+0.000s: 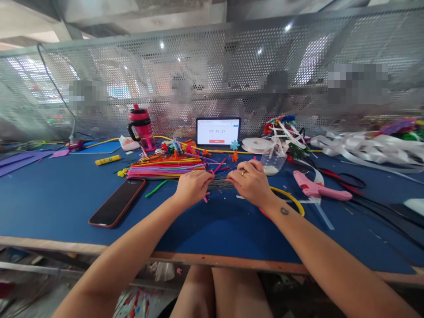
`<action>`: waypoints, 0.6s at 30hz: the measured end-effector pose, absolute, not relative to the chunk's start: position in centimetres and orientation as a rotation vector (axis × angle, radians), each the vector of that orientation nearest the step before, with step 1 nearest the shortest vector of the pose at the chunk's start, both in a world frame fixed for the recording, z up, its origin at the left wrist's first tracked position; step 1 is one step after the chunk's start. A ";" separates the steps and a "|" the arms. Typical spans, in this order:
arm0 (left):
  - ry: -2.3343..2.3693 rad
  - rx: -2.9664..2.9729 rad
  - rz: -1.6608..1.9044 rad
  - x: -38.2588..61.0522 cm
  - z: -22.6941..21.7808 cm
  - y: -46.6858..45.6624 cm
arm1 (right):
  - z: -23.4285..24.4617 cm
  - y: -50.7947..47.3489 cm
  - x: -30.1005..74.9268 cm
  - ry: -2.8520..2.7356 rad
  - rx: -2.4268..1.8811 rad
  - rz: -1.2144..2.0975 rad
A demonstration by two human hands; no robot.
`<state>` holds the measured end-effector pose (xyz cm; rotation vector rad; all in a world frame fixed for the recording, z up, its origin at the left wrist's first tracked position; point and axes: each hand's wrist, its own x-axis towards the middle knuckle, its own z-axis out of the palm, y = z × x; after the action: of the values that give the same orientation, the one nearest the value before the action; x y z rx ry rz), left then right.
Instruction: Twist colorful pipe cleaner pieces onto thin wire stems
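And over to the middle of the blue bench [66, 216], a little back from its wooden front edge, both hands close together on a dark grey bundle of twisted pipe cleaners [217, 185]! Left hand [194, 187] at one end, right hand [251, 183] at the other, a gold ring [243, 172] on the right. Fingers [243, 177] of both hands curled down and clenched on the bundle, its ends lost under them. Just below the left hand, a short pink pipe cleaner [206, 197], and beside that hand, a big pile of rainbow pipe cleaners [165, 170] lying flat. Further left, a phone in a red-brown case [117, 203], a loose green pipe cleaner [156, 188] between phone and hands, and a yellow glue stick [107, 160] toward the back. Purple foam sheets [20, 161] out at the left edge! Along the back edge, a pink water bottle [141, 128] and a tablet [217, 131] showing 00:28:37, then a roll of white ribbon [255, 145] and a glass jar [273, 161] stuffed with white strips. On the right, near the right hand, a yellow hoop [288, 199] and a pink glue gun [316, 187] on its side, and in the back right corner, heaped white ribbon [364, 148]!
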<state>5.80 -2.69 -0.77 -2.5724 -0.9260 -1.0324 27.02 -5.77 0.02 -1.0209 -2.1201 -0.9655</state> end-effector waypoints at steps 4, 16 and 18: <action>-0.981 -2.592 -1.054 6.1 -1.1 -2.7 | -0.2 -6.2 26.2 -2.158 -1.068 -0.981; -0.705 -2.561 -1.024 6.2 -1.8 -2.6 | -0.6 -5.8 25.8 -2.114 -0.983 -0.963; -0.626 -2.548 -1.015 6.1 -1.8 -2.6 | -0.6 -5.7 25.8 -2.124 -0.990 -0.928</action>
<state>6.08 -2.60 -1.77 -2.5476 -0.6259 -1.0150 25.79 -5.69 -0.63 -0.9901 -2.1237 -0.9281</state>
